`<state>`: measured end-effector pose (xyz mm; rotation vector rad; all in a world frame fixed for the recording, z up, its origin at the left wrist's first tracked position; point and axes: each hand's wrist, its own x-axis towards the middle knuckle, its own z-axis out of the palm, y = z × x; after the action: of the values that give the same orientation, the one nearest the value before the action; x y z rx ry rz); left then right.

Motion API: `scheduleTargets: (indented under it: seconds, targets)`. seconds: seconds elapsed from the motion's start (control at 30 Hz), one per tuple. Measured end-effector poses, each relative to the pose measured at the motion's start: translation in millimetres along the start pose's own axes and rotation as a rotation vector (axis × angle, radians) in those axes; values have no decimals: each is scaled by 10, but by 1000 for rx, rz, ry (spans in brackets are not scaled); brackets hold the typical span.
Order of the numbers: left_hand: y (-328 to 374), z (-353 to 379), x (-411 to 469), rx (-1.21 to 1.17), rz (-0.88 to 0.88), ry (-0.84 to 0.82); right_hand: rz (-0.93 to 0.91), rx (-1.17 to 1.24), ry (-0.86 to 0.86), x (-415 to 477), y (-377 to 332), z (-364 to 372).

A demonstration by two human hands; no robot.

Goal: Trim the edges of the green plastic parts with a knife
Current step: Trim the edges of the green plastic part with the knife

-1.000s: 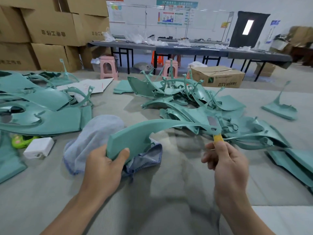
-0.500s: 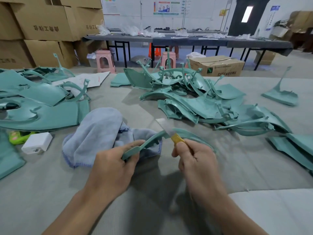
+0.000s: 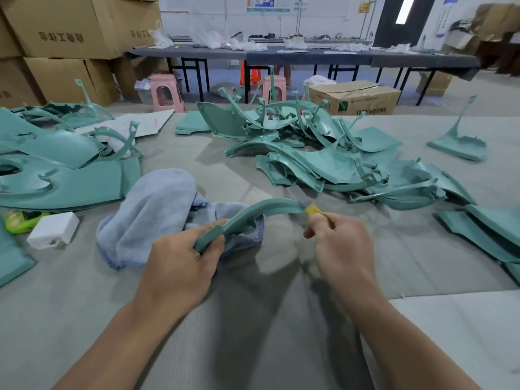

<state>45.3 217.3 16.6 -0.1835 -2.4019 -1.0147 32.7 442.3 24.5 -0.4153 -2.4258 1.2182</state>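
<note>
My left hand (image 3: 180, 266) grips the near end of a curved green plastic part (image 3: 253, 213), which arches up and to the right above the table. My right hand (image 3: 340, 246) pinches a knife with a yellow handle (image 3: 313, 211). The knife meets the part's far right end; its blade is blurred and mostly hidden there. A large pile of green plastic parts (image 3: 323, 153) lies behind the hands, and more green parts (image 3: 56, 170) are spread at the left.
A grey-blue cloth (image 3: 154, 209) lies under the held part. A white block (image 3: 53, 230) and a small green object (image 3: 19, 220) sit at the left. Cardboard boxes (image 3: 62, 32) are stacked at the back left; a dark table (image 3: 309, 56) and pink stools (image 3: 166, 92) stand beyond.
My right hand with the knife has slid rightward along the part's edge, from near my left hand to the far end. My left hand keeps its grip on the part.
</note>
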Motion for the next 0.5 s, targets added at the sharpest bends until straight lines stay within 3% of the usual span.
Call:
scheduleTargets:
  seconds: [0.17, 0.27, 0.4, 0.5]
  targets:
    - [-21, -4, 17, 17, 34, 17, 206, -443, 34, 223, 343, -358]
    - [-33, 6, 35, 26, 41, 13, 159, -430, 71, 227, 316, -401]
    - [1, -12, 37, 21, 46, 16, -155, -239, 95, 55, 79, -164]
    - [18, -14, 34, 18, 33, 9, -13, -292, 81, 107, 210, -133]
